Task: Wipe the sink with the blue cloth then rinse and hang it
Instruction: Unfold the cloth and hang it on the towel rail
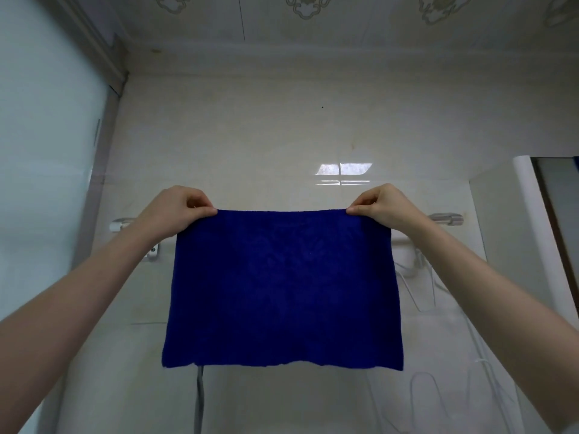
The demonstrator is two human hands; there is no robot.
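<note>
The blue cloth point(283, 289) hangs flat and spread out in front of the tiled wall. My left hand point(178, 211) pinches its top left corner and my right hand point(383, 206) pinches its top right corner. Behind the cloth runs a metal towel rail point(446, 219); only its two ends show, and I cannot tell whether the cloth rests over it. The sink is out of view.
A frosted glass panel point(40, 170) stands at the left. White wire hangers point(423, 283) hang under the rail on the right. A mirror cabinet edge point(551, 195) sits at the far right. A grey strap point(200, 399) dangles below the cloth.
</note>
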